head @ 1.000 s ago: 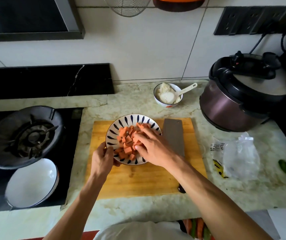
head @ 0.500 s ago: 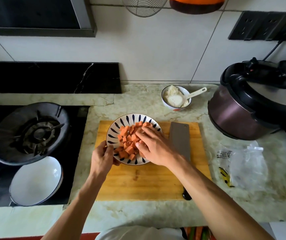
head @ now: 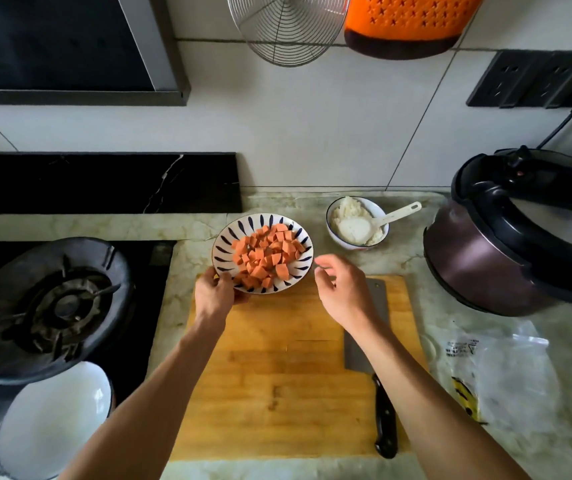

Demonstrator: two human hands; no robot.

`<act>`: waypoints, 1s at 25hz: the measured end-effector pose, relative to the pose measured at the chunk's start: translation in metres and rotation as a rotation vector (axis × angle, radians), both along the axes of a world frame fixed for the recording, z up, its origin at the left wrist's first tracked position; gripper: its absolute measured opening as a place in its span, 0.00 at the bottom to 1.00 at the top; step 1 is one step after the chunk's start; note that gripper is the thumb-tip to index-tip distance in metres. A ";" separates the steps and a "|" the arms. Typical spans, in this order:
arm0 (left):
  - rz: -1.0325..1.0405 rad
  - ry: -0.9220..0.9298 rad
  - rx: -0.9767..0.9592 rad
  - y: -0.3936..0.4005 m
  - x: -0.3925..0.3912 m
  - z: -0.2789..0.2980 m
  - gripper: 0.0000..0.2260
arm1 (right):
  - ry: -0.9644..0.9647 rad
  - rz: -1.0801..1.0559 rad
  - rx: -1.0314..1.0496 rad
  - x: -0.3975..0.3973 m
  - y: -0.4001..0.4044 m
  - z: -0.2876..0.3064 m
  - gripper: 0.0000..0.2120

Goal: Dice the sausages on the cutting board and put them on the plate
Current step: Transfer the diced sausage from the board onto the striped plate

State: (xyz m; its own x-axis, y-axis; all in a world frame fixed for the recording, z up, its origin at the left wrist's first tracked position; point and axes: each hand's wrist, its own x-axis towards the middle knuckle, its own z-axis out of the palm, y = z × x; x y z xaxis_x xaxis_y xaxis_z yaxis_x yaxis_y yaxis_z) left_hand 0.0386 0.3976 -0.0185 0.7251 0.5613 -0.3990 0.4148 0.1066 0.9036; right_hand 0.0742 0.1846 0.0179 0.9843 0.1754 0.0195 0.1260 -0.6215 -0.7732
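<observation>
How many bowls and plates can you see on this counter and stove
3: the striped plate of diced sausage held by the left hand, the bowl of rice behind the board, and the white bowl beside the burner.

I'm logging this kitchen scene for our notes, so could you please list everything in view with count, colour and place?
plate: one, white with dark blue streaks, at the board's far edge, held at its left rim
sausage cubes: many, orange-pink, on the plate
cutting board: one, wooden, centre of the counter
cleaver: one, grey blade, black handle, on the board's right side
rice bowl: one, white, behind the board, white spoon in it
pressure cooker: one, dark purple and black, right
plastic bag: one, clear, right of the board
gas burner: one, black, left
empty bowl: one, white, near left
wire skimmer: one, metal, on the wall
left hand: grip on the plate
right hand: open, empty, beside the plate
</observation>
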 end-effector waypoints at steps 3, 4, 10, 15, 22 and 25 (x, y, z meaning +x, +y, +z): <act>-0.106 0.063 0.079 0.012 0.039 -0.002 0.11 | 0.079 -0.015 -0.020 0.004 -0.008 -0.008 0.10; -0.138 0.084 0.119 0.015 0.049 -0.004 0.12 | 0.116 -0.004 -0.030 0.004 -0.011 -0.009 0.11; -0.222 0.134 0.150 0.016 0.088 -0.006 0.08 | 0.236 0.030 -0.044 0.003 -0.016 -0.019 0.09; -0.272 0.254 0.237 0.019 0.093 -0.020 0.08 | 0.275 0.024 -0.039 0.004 -0.018 -0.024 0.07; -0.375 0.308 0.495 0.025 0.082 -0.019 0.16 | 0.264 0.017 -0.010 -0.012 -0.028 -0.024 0.06; -0.332 0.051 0.585 0.011 0.038 -0.009 0.15 | 0.276 0.035 -0.020 -0.027 -0.032 -0.029 0.05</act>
